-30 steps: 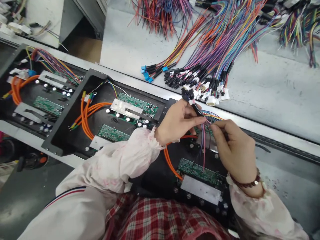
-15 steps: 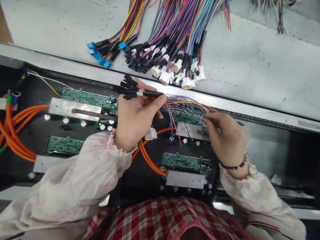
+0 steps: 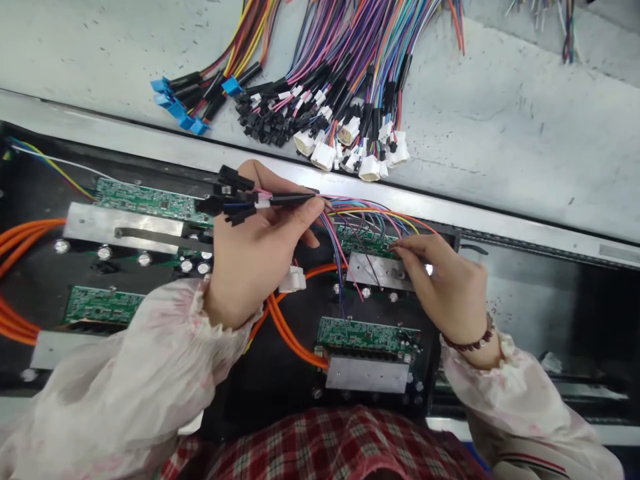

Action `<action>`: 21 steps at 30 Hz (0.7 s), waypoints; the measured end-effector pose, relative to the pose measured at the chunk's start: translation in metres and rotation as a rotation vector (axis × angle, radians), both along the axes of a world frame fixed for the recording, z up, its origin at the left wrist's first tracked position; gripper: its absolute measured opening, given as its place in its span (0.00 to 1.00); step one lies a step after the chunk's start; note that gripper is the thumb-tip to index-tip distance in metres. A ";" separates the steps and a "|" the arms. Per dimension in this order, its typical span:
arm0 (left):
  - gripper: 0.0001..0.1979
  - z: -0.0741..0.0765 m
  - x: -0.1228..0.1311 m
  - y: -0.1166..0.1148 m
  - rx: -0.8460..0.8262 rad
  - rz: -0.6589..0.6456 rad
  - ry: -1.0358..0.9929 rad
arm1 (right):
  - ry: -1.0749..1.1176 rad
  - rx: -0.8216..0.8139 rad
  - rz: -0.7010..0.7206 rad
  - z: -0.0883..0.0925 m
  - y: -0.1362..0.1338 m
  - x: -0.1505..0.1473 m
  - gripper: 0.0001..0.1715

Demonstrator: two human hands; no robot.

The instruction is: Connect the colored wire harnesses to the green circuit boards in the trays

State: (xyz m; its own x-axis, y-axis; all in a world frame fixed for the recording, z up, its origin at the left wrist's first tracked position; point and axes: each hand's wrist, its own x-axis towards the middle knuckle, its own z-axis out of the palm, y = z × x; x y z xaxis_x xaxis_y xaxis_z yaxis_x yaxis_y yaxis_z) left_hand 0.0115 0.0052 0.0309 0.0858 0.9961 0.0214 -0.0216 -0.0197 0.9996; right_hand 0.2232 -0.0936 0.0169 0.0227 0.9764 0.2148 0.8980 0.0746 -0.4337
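Note:
My left hand [image 3: 255, 250] is closed round a wire harness [image 3: 280, 199], its black connectors sticking out to the left past my fingers. Thin coloured wires [image 3: 370, 212] run from that bundle rightward and down to a green circuit board [image 3: 367, 240] in a black tray [image 3: 280, 373]. My right hand [image 3: 445, 287] pinches the ends of those wires at the board's right edge, above a silver metal plate [image 3: 380, 272]. A white connector [image 3: 293, 280] hangs below my left palm beside thick orange cables [image 3: 287, 330].
A heap of coloured wire harnesses [image 3: 340, 87] with black, white and blue plugs lies on the grey bench behind the metal rail [image 3: 500, 227]. A second tray on the left holds another green board [image 3: 145, 197], a metal bar and orange cables [image 3: 20, 233]. A further board [image 3: 367, 337] sits nearer me.
The view has shifted slightly right and down. My left hand has drawn the harness a little to the left, and my right hand has edged leftward along the wires at the board.

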 end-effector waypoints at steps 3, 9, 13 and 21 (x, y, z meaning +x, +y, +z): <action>0.08 0.006 0.001 0.000 -0.069 0.025 0.102 | 0.001 -0.027 0.012 -0.003 0.000 0.002 0.05; 0.10 0.009 0.001 0.000 -0.119 0.033 0.089 | 0.041 -0.056 0.020 -0.002 0.000 0.004 0.06; 0.10 0.007 -0.001 0.001 -0.100 0.016 0.113 | 0.044 -0.059 0.029 -0.003 0.001 0.003 0.05; 0.11 0.008 0.003 0.000 -0.094 0.045 0.105 | -0.006 -0.116 0.042 0.004 0.001 0.002 0.06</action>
State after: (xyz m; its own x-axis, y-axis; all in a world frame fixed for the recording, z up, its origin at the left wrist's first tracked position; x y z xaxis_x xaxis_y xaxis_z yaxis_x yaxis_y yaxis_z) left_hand 0.0143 0.0051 0.0387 0.0375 0.9962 -0.0785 0.0821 0.0752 0.9938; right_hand 0.2256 -0.0925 0.0210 -0.0201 0.9947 0.1008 0.8978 0.0623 -0.4360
